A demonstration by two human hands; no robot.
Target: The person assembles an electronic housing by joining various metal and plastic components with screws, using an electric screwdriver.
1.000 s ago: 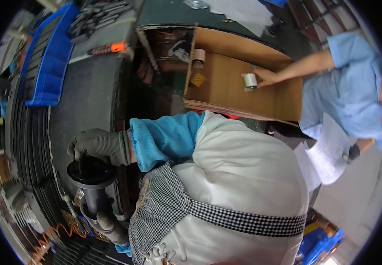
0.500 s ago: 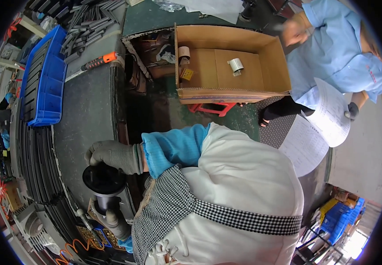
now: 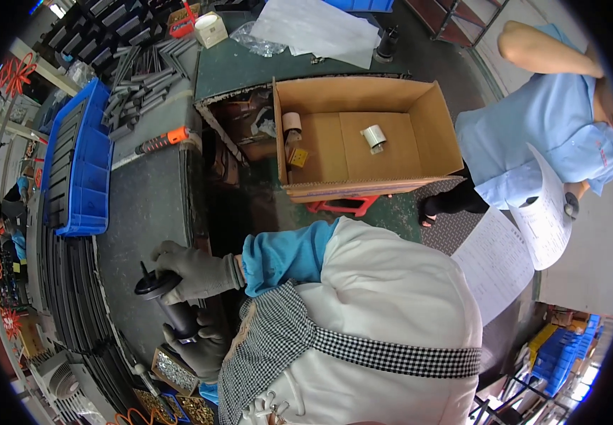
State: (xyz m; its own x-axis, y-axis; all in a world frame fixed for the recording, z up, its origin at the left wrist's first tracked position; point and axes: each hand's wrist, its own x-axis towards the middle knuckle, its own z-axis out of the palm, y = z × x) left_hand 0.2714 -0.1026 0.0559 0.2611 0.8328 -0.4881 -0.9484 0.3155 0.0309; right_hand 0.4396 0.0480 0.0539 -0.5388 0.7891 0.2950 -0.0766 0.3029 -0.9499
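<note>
A black cylinder with a round flange (image 3: pixel 156 285) and a thin rod on top is held tilted over the edge of the dark workbench (image 3: pixel 154 212). My gloved right hand (image 3: pixel 200 270), the upper one in the picture, grips it at the flange. Below, my gloved left hand (image 3: pixel 203 352) is closed around the lower end of the cylinder, whose bottom is partly hidden. Close to the left hand sits a small tray of silvery hardware (image 3: pixel 173 371).
A blue crate (image 3: pixel 88 191) of dark strips and an orange-handled tool (image 3: pixel 165 139) lie along the bench. An open cardboard box (image 3: pixel 384 166) rests on a red stool (image 3: pixel 345 205). On the right, a person in light blue (image 3: pixel 526 120) holds paper sheets (image 3: pixel 494 262). A coiled orange hose (image 3: pixel 133 418) hangs at lower left.
The cylinder has tilted, so its rod and side show instead of the broad flange face. My right hand has shifted around the flange. The other person's arm has risen, and the whole view has shifted.
</note>
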